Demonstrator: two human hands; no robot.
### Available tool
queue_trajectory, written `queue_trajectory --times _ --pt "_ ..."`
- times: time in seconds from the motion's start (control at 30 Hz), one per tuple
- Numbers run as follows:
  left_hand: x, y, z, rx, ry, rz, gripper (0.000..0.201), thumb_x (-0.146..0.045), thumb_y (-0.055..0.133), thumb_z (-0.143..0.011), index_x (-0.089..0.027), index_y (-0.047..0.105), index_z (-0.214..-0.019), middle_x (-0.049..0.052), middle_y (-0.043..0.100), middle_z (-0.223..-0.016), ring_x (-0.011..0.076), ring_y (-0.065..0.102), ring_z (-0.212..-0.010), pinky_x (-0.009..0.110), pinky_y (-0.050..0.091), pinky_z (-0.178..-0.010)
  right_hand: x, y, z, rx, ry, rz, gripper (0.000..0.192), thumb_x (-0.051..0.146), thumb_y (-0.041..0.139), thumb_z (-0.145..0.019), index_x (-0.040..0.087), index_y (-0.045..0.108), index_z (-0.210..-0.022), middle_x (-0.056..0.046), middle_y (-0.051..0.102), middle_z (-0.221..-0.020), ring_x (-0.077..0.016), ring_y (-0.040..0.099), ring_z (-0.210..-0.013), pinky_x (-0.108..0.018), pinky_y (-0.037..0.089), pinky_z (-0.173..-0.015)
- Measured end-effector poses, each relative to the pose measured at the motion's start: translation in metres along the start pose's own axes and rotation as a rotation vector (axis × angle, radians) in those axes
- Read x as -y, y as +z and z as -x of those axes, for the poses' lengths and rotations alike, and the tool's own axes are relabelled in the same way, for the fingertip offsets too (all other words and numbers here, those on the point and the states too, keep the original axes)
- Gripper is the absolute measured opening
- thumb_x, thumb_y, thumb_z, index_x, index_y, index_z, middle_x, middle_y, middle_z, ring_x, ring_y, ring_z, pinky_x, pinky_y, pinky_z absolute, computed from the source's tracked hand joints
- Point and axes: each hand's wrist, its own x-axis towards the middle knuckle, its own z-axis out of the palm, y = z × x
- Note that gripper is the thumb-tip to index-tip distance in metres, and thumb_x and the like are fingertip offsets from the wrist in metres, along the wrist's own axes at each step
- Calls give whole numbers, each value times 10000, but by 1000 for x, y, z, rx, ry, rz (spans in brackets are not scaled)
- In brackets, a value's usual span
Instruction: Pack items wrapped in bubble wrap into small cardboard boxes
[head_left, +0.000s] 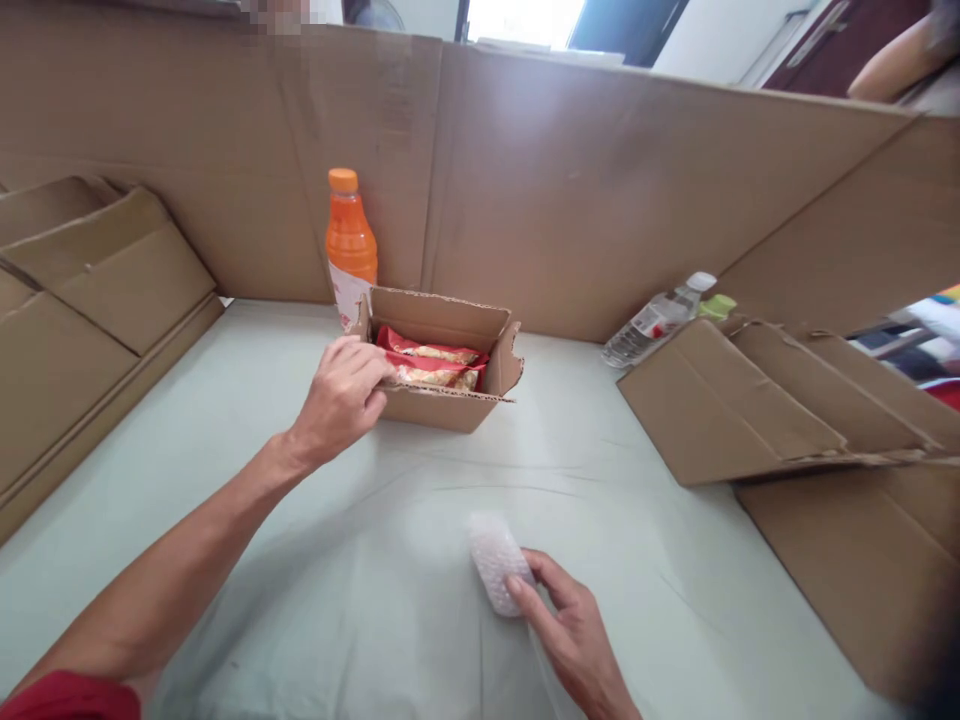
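Note:
A small open cardboard box [435, 410] stands on the pale green tabletop, with red snack packets [442, 372] lying inside. At its near left corner is my left hand [341, 395], fingers bent over the rim and closed on the box's edge; the fingertips are partly hidden. Lower down, my right hand [574, 625] pinches a bubble-wrapped item [496, 565] between thumb and fingers, held apart from the box. The wrapping hides what is inside it. Just behind the box's left end, an orange drink bottle [352, 240] stands upright.
Cardboard panels [570, 190] wall off the back. Large folded boxes flank the table, one at left [105, 270] and more at right [735, 400]. A clear water bottle [652, 325] leans behind the right-hand boxes, near a green cap [720, 306]. Another person's arm [900, 62] shows beyond the wall.

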Motion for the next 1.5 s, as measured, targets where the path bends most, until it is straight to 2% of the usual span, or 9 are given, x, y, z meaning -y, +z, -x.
queue_trajectory --times 0.23,0.43,0.63,0.83,1.03,1.2,1.3,1.37,1.5 --pt "-45 -56 54 44 5 96 292 7 544 -817 -204 642 -993 36 729 -927 223 685 -1032 513 464 -1089 36 -62 -12 -240 -134 22 196 390 694 -893 233 760 -991 -49 764 -882 -208 714 -739 -262 578 -646" --pt "-75 -93 99 64 -58 34 296 7 633 -831 -169 658 -1067 60 755 -973 246 658 -1109 538 405 -1132 108 -73 -36 -350 -457 186 242 324 755 -857 310 749 -1099 -40 775 -919 -209 712 -731 -292 568 -597" --pt "-80 -93 110 40 -95 69 277 4 621 -859 -166 657 -1075 68 751 -992 230 658 -1086 535 422 -1105 172 -39 -87 57 -673 557 195 379 563 -966 267 721 -987 -18 744 -854 -164 657 -698 -293 507 -651" --pt "-78 -90 112 11 -134 143 265 -18 597 -881 -184 651 -1081 60 746 -1000 212 668 -1067 514 444 -1091 171 -3 -120 479 -632 924 267 265 536 -947 225 671 -720 -41 689 -702 -186 582 -666 -338 395 -695" --pt "-77 -88 114 -16 -149 168 261 -26 593 -876 -197 654 -1064 59 743 -1007 202 682 -1028 506 463 -1078 157 23 -133 550 -671 1241 277 47 661 -696 209 558 -496 -71 630 -543 -200 558 -622 -361 286 -661" --pt "-76 -85 110 -20 -154 171 272 -35 592 -865 -212 655 -1062 53 737 -1018 218 683 -1045 503 468 -1077 163 48 -141 662 -618 1349 302 -4 616 -698 205 570 -486 -46 631 -515 -161 535 -523 -351 274 -633" --pt "-78 -87 107 -64 -157 169 344 -8 640 -827 -204 641 -1110 69 708 -1047 244 662 -1094 512 480 -1071 175 39 -140 732 -619 1381 252 12 618 -730 206 653 -572 -45 687 -597 -170 578 -568 -347 319 -652" --pt "-78 -89 110 -157 -204 162 477 -10 692 -793 -204 617 -1223 95 668 -1131 271 630 -1170 506 495 -1067 180 14 -129 632 -670 1239 186 84 622 -805 214 726 -721 -52 738 -712 -201 639 -675 -361 374 -720" --pt "-70 -89 131 -303 -466 143 682 -85 747 -787 -248 533 -1415 106 609 -1302 275 603 -1232 471 490 -1091 156 -51 -83 36 -647 813 198 338 573 -964 251 734 -1039 -52 778 -951 -223 693 -849 -383 469 -827"
